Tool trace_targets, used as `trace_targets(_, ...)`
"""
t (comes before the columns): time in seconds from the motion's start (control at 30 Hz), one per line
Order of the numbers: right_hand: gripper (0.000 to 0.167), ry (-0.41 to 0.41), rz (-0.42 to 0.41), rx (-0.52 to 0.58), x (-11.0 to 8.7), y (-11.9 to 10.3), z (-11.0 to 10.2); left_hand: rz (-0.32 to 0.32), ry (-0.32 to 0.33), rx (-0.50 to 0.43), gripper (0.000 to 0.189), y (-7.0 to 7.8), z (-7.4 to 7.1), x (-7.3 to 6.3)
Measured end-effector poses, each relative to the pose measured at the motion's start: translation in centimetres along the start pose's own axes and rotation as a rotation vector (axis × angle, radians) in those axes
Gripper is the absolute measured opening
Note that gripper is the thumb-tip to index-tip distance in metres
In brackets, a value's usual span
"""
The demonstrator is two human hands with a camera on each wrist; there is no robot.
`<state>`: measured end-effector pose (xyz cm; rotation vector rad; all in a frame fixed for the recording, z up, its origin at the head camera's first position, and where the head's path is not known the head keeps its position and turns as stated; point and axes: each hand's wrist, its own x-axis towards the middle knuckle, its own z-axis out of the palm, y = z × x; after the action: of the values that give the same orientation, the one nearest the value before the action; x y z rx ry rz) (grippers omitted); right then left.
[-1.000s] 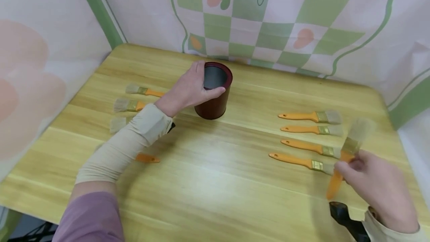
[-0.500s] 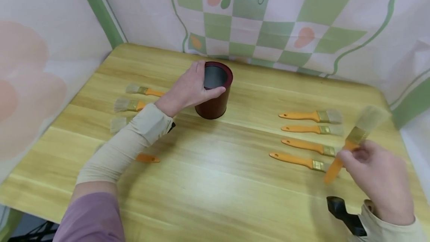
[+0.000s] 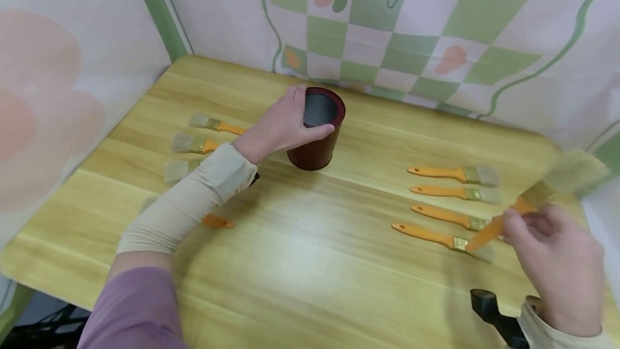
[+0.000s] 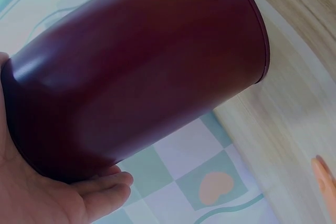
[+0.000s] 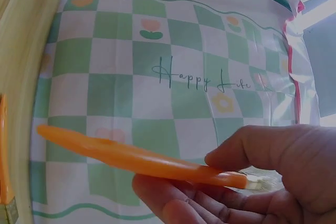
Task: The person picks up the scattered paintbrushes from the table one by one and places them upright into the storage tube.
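Near the back of the table, my left hand (image 3: 283,123) grips the rim of a dark red cup (image 3: 314,149), its thumb laid along the near side. The cup stands upright with its dark inside showing; the left wrist view has its smooth wall (image 4: 152,61) filling much of the frame. At the right, my right hand (image 3: 559,263) pinches a paintbrush (image 3: 535,196) between thumb and fingers, bristles up and to the right. Its orange handle (image 5: 136,158) points away from the palm in the right wrist view.
Several orange-handled paintbrushes (image 3: 438,172) lie in a row right of the cup, bristles rightward. More brushes (image 3: 194,144) lie at the left, partly hidden by my left forearm. A checkered cloth (image 3: 368,36) hangs behind the wooden table (image 3: 300,252).
My right hand has raised the paintbrush and tilted it further to the right, its handle end now overlapping the nearest lying brush. The left hand keeps its grip on the cup. The head view shifted slightly.
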<state>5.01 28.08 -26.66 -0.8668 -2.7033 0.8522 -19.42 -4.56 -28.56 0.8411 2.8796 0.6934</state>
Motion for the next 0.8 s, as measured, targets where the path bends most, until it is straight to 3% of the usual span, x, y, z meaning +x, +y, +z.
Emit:
trace_targets(0.17,0.009,0.104,0.044,0.114,0.0,-1.6,0.0,-0.001,-0.001,0.001,0.1,0.0,-0.1,-0.1)
trace_targets(0.4,0.014,0.161,0.018,0.279,-0.1,-2.8,0.5,0.03,-0.008,-0.024,0.096,0.4,0.1,-0.8)
trace_targets(0.63,0.017,0.167,-0.033,0.319,-0.3,-3.1,0.8,0.078,-0.024,0.01,0.097,1.3,0.5,-1.8)
trace_targets(0.8,0.015,0.148,-0.019,0.356,-0.3,-3.4,1.0,0.159,-0.026,-0.013,0.096,2.1,1.0,-2.8)
